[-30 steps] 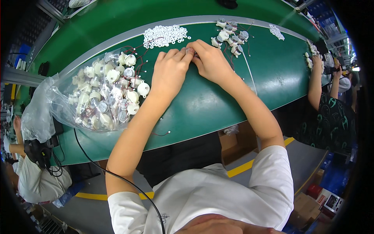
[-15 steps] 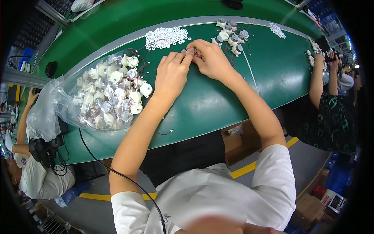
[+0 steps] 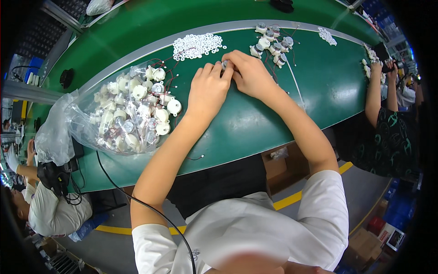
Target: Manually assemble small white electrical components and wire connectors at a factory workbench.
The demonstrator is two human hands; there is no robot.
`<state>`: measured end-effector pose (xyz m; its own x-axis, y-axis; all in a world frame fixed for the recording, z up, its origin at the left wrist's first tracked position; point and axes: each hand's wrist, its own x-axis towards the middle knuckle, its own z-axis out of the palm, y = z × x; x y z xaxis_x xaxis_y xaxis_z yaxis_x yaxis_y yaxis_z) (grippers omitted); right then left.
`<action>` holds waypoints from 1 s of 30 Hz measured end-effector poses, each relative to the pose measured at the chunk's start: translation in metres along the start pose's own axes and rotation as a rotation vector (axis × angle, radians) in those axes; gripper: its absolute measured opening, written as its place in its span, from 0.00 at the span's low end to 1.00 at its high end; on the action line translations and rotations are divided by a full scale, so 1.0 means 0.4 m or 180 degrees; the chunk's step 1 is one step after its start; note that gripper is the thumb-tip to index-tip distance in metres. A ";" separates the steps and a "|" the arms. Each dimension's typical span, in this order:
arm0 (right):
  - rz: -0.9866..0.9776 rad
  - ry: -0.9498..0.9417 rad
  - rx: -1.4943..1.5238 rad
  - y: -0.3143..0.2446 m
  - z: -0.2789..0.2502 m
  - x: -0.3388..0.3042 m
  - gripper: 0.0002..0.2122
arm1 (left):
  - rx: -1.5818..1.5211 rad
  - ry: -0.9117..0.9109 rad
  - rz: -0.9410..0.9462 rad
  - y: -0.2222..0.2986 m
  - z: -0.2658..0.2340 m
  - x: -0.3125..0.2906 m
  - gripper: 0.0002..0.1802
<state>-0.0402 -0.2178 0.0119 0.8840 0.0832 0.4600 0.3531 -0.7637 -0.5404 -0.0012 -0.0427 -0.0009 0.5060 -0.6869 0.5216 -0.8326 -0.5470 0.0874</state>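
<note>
My left hand point(image 3: 209, 86) and my right hand point(image 3: 252, 75) meet above the green table, fingers closed together on a small motor point(image 3: 225, 64). Only a bit of its round grey metal end shows between the fingertips; the rest is hidden. Just beyond the left hand lies a pile of small white rings point(image 3: 196, 45). Left of my forearm, a clear plastic bag point(image 3: 82, 121) spills white-and-grey motors point(image 3: 139, 91) with thin red and black wires. Several similar motors point(image 3: 263, 43) are grouped beyond my right hand.
A second small pile of white rings point(image 3: 326, 36) lies far right. A black cable point(image 3: 116, 185) crosses by my left arm. A thin white line point(image 3: 295, 84) runs over the green table point(image 3: 255, 128). Co-workers sit at left and right. An open cardboard box point(image 3: 289, 166) is below the table edge.
The view has shifted slightly. My hands stay together, with fingers slightly repositioned, and the motor's grey end shows more clearly. At the left, a co-worker's arm has moved lower.
</note>
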 end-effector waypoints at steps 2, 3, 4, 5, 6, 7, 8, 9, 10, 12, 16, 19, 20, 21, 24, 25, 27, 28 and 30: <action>-0.0097 -0.0098 -0.0188 -0.007 -0.002 -0.006 0.16 | -0.0058 0.0019 -0.0028 0.001 -0.001 -0.015 0.32; -0.0106 -0.0162 -0.0263 -0.006 -0.005 -0.004 0.15 | -0.0090 0.0021 -0.0037 0.003 -0.003 -0.020 0.32; -0.0072 -0.0135 -0.0113 -0.004 -0.005 -0.002 0.14 | -0.0078 0.0020 -0.0039 0.004 -0.005 -0.020 0.32; -0.0039 -0.0109 0.0037 -0.001 -0.005 0.000 0.13 | -0.0066 0.0019 -0.0042 0.006 -0.006 -0.019 0.33; -0.0015 -0.0082 0.0176 0.000 -0.007 0.004 0.12 | -0.0055 0.0033 -0.0046 0.005 -0.008 -0.014 0.33; 0.0260 -0.0167 0.0329 0.001 -0.009 0.006 0.11 | -0.0096 -0.0013 -0.0027 0.002 -0.011 -0.012 0.34; 0.0533 -0.0252 0.0484 0.003 -0.011 0.007 0.10 | -0.0137 -0.0059 -0.0010 -0.005 -0.013 -0.011 0.35; 0.0812 -0.0341 0.0634 0.007 -0.017 0.006 0.10 | -0.0185 -0.0105 0.0007 -0.008 -0.024 -0.005 0.37; 0.1020 -0.0413 0.0696 0.014 -0.026 0.010 0.10 | -0.0187 -0.0159 -0.0044 -0.012 -0.040 -0.007 0.38; 0.1430 -0.0559 0.0825 0.036 -0.047 0.024 0.11 | -0.0181 -0.0270 -0.0149 -0.025 -0.104 -0.027 0.39; 0.2118 -0.0774 0.2143 0.073 -0.111 0.023 0.17 | 0.0185 -0.0547 -0.0512 -0.060 -0.267 -0.096 0.34; 0.2047 -0.0704 0.1945 0.068 -0.120 0.037 0.16 | -0.0037 -0.1016 -0.0344 -0.097 -0.300 -0.140 0.29; 0.1816 -0.0626 0.1514 0.069 -0.121 0.033 0.15 | -0.0129 -0.1009 -0.0260 -0.104 -0.291 -0.148 0.28; 0.1573 -0.0557 0.1075 0.069 -0.124 0.029 0.15 | -0.0222 -0.0989 -0.0187 -0.107 -0.286 -0.153 0.26; 0.0844 -0.0305 -0.0220 0.077 -0.129 0.014 0.14 | -0.0009 -0.0945 -0.0150 -0.096 -0.285 -0.152 0.24; 0.0598 -0.0214 -0.0649 0.080 -0.134 0.009 0.14 | -0.0059 -0.1005 -0.0116 -0.095 -0.289 -0.147 0.24; 0.0489 0.0007 -0.1142 0.077 -0.150 0.002 0.13 | -0.0137 -0.1139 -0.0042 -0.097 -0.314 -0.126 0.24; 0.0435 0.0126 -0.1377 0.073 -0.156 0.001 0.12 | -0.0281 -0.1107 -0.0044 -0.097 -0.322 -0.118 0.24; 0.0052 0.0255 -0.1471 0.065 -0.167 0.005 0.13 | -0.0570 -0.1041 -0.0054 -0.091 -0.334 -0.101 0.25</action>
<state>-0.0497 -0.2803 0.0459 0.8555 0.0330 0.5168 0.1498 -0.9711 -0.1859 -0.0216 0.0689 0.0881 0.5413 -0.8108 0.2227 -0.8350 -0.4872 0.2559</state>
